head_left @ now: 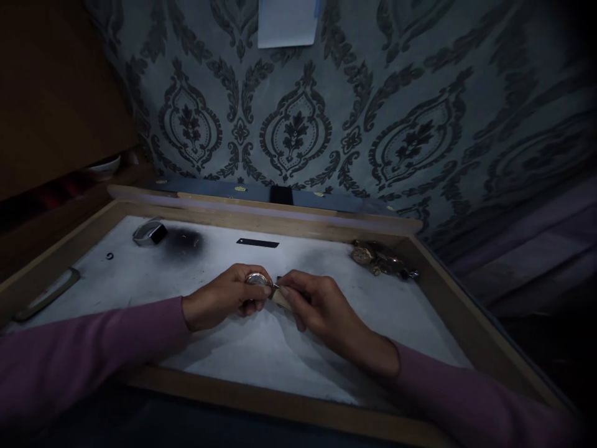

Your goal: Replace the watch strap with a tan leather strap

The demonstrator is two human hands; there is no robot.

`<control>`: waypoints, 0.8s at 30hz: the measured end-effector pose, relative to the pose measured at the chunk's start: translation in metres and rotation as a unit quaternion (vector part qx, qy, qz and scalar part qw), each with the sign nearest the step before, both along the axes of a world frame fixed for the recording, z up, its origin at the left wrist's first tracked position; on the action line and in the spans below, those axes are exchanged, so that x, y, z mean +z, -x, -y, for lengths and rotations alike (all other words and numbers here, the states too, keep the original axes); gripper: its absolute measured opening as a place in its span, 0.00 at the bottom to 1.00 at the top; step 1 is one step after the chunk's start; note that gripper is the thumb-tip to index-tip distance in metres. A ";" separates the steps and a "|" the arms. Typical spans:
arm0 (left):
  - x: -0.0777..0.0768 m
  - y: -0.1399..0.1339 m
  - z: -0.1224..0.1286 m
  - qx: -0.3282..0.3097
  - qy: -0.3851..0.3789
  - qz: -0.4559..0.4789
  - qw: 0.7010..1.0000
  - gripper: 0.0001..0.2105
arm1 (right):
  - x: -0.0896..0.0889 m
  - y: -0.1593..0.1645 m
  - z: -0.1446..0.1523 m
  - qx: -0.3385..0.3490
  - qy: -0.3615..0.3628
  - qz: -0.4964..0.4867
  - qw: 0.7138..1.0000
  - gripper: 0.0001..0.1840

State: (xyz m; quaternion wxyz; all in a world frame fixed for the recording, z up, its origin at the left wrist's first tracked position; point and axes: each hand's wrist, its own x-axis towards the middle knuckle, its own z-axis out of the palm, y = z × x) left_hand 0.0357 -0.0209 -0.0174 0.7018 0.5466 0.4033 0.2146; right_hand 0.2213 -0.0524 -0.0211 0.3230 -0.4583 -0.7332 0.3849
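Note:
My left hand [217, 302] is closed around a round, silver-rimmed watch case [256, 279], held just above the white bottom of a wooden tray. The thumb presses on its near edge. From the right, my right hand [326, 311] grips a small tool with a pale, light-brown handle [281, 300]. The tool's thin metal tip meets or nearly meets the right edge of the watch case, close to the left thumb. Fingers hide much of the tool, and dim light blurs the finer detail of the watch.
The wooden tray [224, 389] has raised rims all round. Inside lie a square-faced wristwatch [149, 233], a flat black strip [257, 243], a heap of watches and parts [382, 258], a small black ring [109, 256] and a long curved-edged object [49, 295]. Patterned wallpaper [296, 134] rises behind.

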 end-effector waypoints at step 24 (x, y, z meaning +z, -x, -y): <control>0.002 -0.001 0.000 0.001 0.001 -0.006 1.000 0.09 | -0.006 0.000 -0.001 -0.004 0.039 -0.040 0.998 0.11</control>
